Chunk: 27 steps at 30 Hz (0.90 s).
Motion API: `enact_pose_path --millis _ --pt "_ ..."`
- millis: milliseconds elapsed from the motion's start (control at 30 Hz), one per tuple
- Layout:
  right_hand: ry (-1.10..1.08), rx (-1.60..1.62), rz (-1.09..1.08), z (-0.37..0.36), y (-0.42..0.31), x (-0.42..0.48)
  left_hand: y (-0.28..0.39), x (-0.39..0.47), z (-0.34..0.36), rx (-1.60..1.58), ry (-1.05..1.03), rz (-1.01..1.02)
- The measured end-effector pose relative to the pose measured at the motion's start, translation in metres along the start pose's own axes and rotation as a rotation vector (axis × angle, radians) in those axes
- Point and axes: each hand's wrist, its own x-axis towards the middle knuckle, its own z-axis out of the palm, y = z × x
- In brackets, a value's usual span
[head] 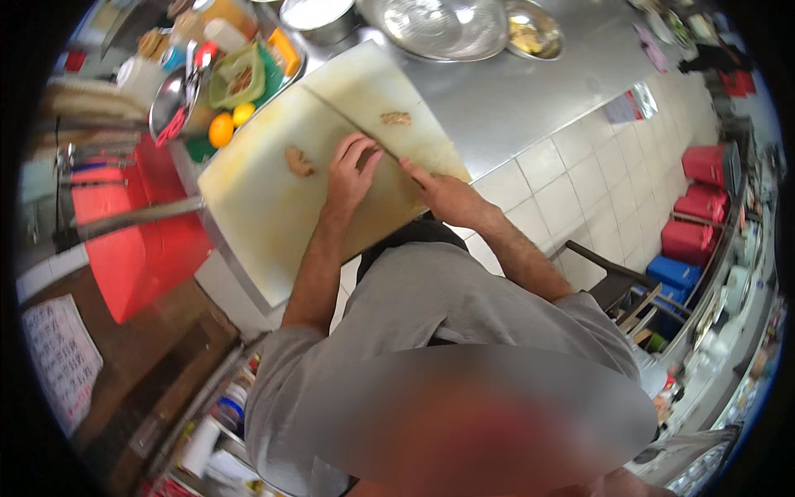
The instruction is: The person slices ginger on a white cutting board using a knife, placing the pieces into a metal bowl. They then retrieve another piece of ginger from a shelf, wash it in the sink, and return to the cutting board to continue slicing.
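In my right hand [447, 196] is the handle of a long kitchen knife [348, 118], whose thin blade runs up and left over a large white cutting board [267, 230]. My left hand [354, 168] is on the board beside the blade, its fingers curled around a small brownish piece, mostly hidden. A knobby light-brown piece of food, like ginger root [299, 161], lies on the board to the left. Beyond the blade rests a smaller group of brownish cut pieces [396, 118].
Past the board stand a large metal bowl [435, 28], a smaller bowl with yellowish food [528, 34] and a metal pot [317, 15]. At the upper left are an orange [221, 130], a lemon [243, 114], a green plastic container [239, 77] and several bottles.
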Motion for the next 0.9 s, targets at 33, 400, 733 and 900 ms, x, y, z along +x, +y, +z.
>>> enact_pose_path --millis 33,400,733,900 --pt "0.006 -0.013 -0.003 0.004 0.0 -0.002 -0.001 0.003 0.0 0.015 0.005 0.015" --pt "0.135 0.076 -0.047 0.013 0.044 -0.065 0.01 0.004 -0.005 -0.022 0.0 -0.008" --pt "0.119 -0.074 -0.022 0.012 0.035 -0.086 0.008 0.002 -0.002 0.052 0.044 -0.013" --pt "0.096 -0.098 0.004 0.013 0.036 -0.094 0.011 0.003 -0.003 0.05 0.046 -0.027"
